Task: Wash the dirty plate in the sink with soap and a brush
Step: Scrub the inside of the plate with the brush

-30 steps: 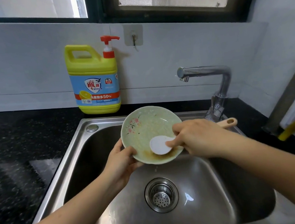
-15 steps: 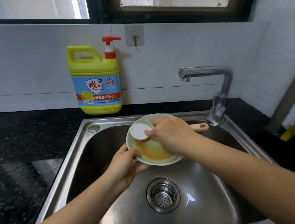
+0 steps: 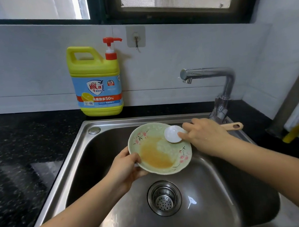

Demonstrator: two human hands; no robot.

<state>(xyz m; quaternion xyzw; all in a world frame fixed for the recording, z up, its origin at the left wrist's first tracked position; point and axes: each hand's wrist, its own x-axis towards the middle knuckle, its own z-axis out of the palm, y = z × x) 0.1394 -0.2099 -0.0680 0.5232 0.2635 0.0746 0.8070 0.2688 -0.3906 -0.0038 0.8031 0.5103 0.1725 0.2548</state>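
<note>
Left hand clenched on near-left rim of pale green floral ceramic plate, tilted above steel sink. Right hand grasping white round-headed brush at far-right rim; basin below open.

Black speckled countertop, yellow soap jug standing by inset steel sink

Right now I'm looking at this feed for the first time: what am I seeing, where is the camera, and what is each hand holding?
There is no machine here: a person works bare-handed, filmed by one wide-angle camera on their head, looking down. The left hand grips the rim of a green flowered plate smeared with brown residue, held tilted over the steel sink. The right hand holds a dish brush, its white round head on the plate's upper right. A yellow dish soap jug stands on the black counter behind; the faucet shows no water running.
</note>
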